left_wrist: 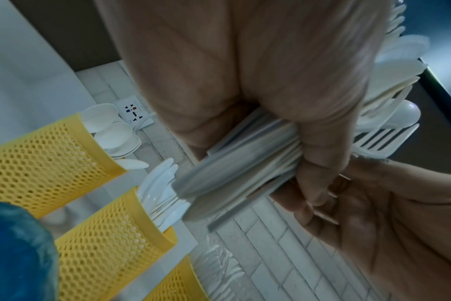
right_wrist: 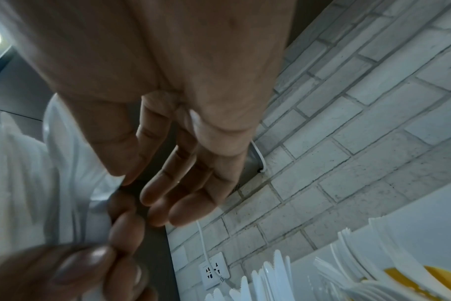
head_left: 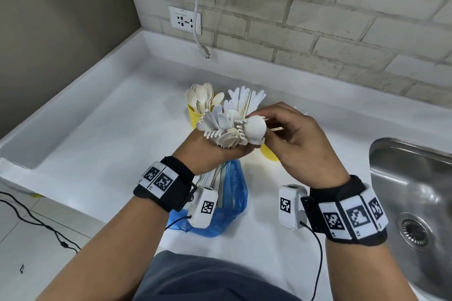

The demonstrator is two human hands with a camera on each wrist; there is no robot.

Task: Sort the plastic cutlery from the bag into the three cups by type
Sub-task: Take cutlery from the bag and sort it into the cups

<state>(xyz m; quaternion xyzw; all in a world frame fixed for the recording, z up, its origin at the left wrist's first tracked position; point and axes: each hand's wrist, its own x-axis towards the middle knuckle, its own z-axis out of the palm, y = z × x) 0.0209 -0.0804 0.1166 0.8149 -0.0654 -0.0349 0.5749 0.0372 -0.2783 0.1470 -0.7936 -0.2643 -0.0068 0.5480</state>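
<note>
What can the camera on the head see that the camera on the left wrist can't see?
Only the head view shows the steel sink, the dangling white cable plug, both marker-covered wristbands, and the right hand pinching a white plastic spoon at the bundle's top. Only the left wrist view shows all three yellow mesh cups in a row, including the knife cup from the side. Both show the left hand gripping the mixed bundle of white cutlery, the crumpled blue plastic bag, and the wall socket.

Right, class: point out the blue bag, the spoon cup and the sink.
blue bag (head_left: pixel 236 193), head view, crumpled side by the left wrist.
spoon cup (head_left: pixel 195 116), head view, yellow mesh wall.
sink (head_left: pixel 413 178), head view, steel basin floor.
</note>
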